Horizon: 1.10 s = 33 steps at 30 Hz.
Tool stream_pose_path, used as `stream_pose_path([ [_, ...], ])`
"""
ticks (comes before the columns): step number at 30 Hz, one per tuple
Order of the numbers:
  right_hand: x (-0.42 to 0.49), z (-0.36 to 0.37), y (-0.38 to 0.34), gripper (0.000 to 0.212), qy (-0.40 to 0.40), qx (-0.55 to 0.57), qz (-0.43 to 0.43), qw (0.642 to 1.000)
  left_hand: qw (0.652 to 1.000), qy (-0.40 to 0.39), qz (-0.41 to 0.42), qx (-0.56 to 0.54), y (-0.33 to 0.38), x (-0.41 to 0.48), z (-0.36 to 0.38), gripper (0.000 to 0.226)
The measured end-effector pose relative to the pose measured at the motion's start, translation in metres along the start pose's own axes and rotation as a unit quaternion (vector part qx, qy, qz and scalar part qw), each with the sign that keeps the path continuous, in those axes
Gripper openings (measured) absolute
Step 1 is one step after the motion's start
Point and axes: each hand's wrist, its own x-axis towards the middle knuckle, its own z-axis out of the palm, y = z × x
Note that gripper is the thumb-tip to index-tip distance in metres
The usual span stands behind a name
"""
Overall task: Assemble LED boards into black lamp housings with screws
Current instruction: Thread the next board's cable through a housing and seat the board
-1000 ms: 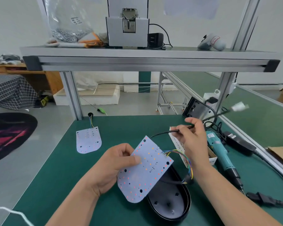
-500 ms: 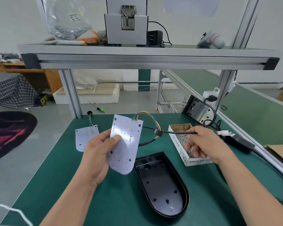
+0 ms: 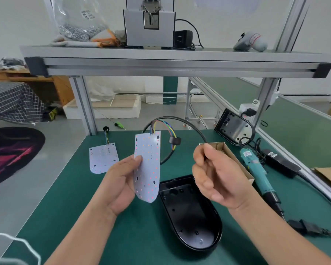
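While left hand (image 3: 120,180) grips LED board (image 3: 147,165) upright, thumb on its face, right hand (image 3: 218,178) sits to its right, fingers curled around the black cable (image 3: 189,125). Black housing (image 3: 189,217) lies beneath.

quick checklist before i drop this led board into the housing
1. Grip on board: left hand pinches the board by its edge. Ok.
2. Cable under control: right hand grips the cable, which arcs clear of the table. Ok.
3. Housing ready: housing lies open side up with nothing in it. Ok.
4. Board lined up: it is held upright, left of the housing's far end, not over it. Not ok.
5. Cable's free end: hidden in the right hand. Cannot tell.
6. Screwdriver at hand: screwdriver lies right of the box. Ok.
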Motion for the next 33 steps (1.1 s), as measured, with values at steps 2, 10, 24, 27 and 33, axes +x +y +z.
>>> stream_pose_path([
  [2, -0.003, 0.002, 0.001, 0.044, -0.031, -0.030, -0.012, 0.999, 1.000, -0.005, 0.000, 0.004, 0.000, 0.001, -0.002, 0.025],
  [10, 0.007, -0.001, 0.022, 0.049, -0.094, 0.102, -0.017, 0.990, 0.998, 0.006, -0.053, 0.036, -0.007, 0.000, 0.000, 0.029],
  [24, 0.014, -0.012, 0.020, 0.040, 0.102, -0.144, 0.051, 0.983, 0.995, -0.059, -0.070, 0.047, -0.014, -0.002, 0.004, 0.031],
  [27, 0.007, -0.023, 0.002, 0.029, 0.143, -0.355, 0.091, 0.919, 0.996, -0.026, -0.075, 0.029, -0.017, -0.001, 0.003, 0.028],
  [33, 0.007, -0.035, 0.001, 0.022, 0.210, -0.483, 0.051, 0.848, 0.997, -0.014, -0.082, -0.004, -0.018, 0.001, 0.003, 0.026],
])
